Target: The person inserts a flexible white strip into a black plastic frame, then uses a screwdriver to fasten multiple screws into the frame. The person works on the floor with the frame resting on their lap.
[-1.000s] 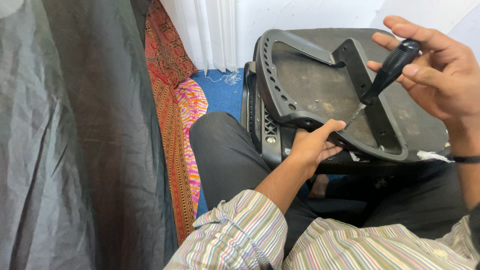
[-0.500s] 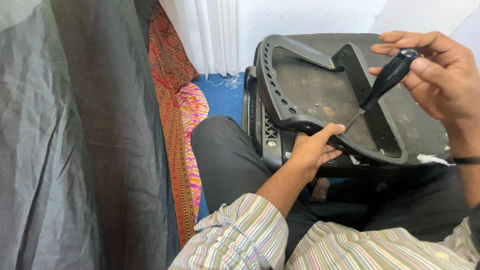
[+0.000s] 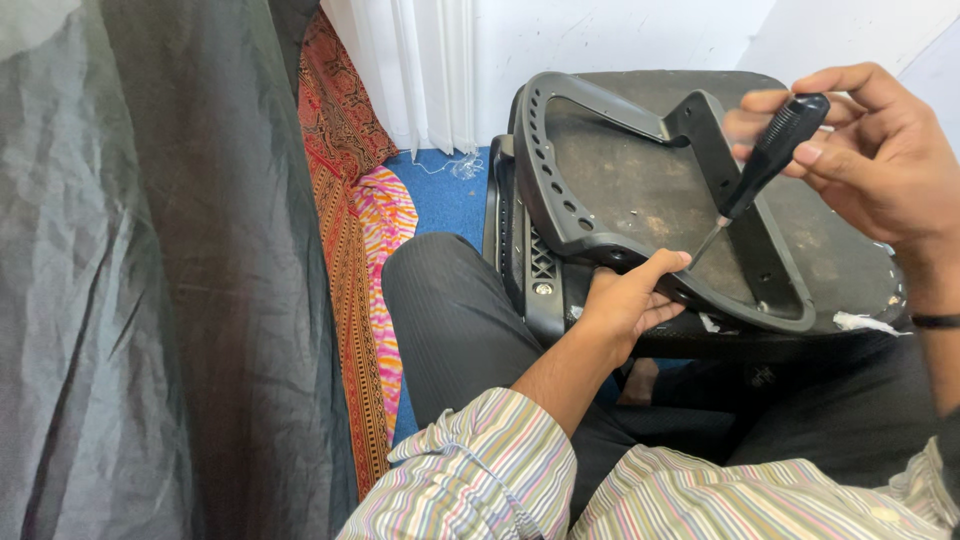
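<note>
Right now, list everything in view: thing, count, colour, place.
black plastic chair seat base with armrest frame: one, black, underside up on the lap, centre right
black-handled screwdriver: one, black handle, metal shaft, tip down near the frame's front rim
grey crinkled fabric sheet: one, dark grey, left side
red patterned cloth: one, red and orange, beside the grey sheet
white curtain: one, white, top centre
blue floor: one, blue, below the curtain
left hand: one, gripping the frame's front rim
right hand: one, holding the screwdriver
</note>
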